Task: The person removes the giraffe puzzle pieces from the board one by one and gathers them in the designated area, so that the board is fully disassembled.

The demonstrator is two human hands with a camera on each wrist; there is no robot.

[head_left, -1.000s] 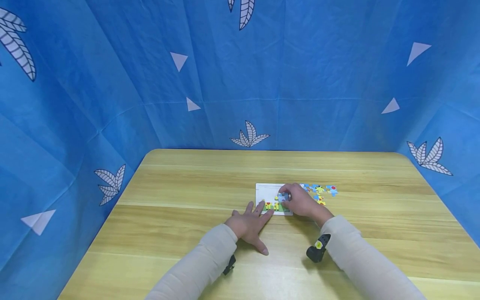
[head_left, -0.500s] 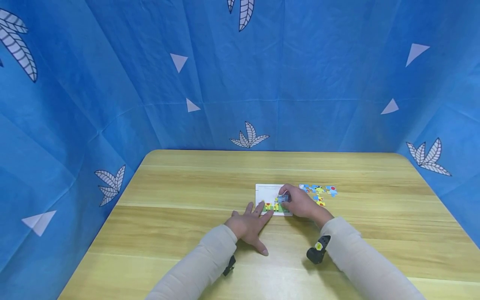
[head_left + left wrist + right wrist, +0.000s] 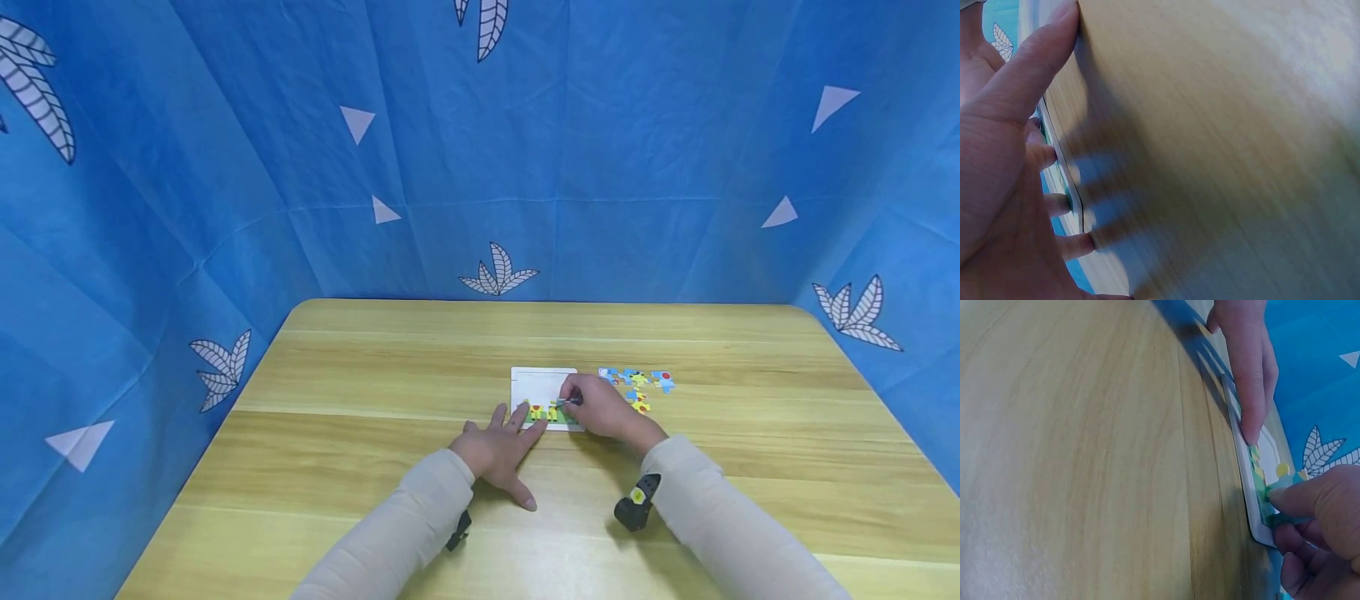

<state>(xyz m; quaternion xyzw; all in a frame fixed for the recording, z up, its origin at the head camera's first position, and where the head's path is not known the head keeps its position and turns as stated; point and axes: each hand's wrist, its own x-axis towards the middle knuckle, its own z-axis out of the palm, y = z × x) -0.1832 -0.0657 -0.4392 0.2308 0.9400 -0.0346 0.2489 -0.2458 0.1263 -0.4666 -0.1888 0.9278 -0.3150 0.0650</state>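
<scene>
A white jigsaw puzzle tray lies flat on the table, with pieces printed in yellow, red and green along its near side. My left hand rests with fingers spread, fingertips on the tray's near left part; the left wrist view shows those fingers straight at its edge. Over the tray's right part, my right hand pinches a blue puzzle piece, tilted in the head view. In the right wrist view, thumb and fingers hold this piece at the tray's end, partly hiding it.
Several loose puzzle pieces, blue, yellow and red, lie just right of the tray. The wooden table ends at a blue curtain behind. A black wrist camera hangs below the right sleeve.
My right hand has tipped the blue piece from facing up to nearly edge-on and shifted slightly toward me. The left hand stays in place.
</scene>
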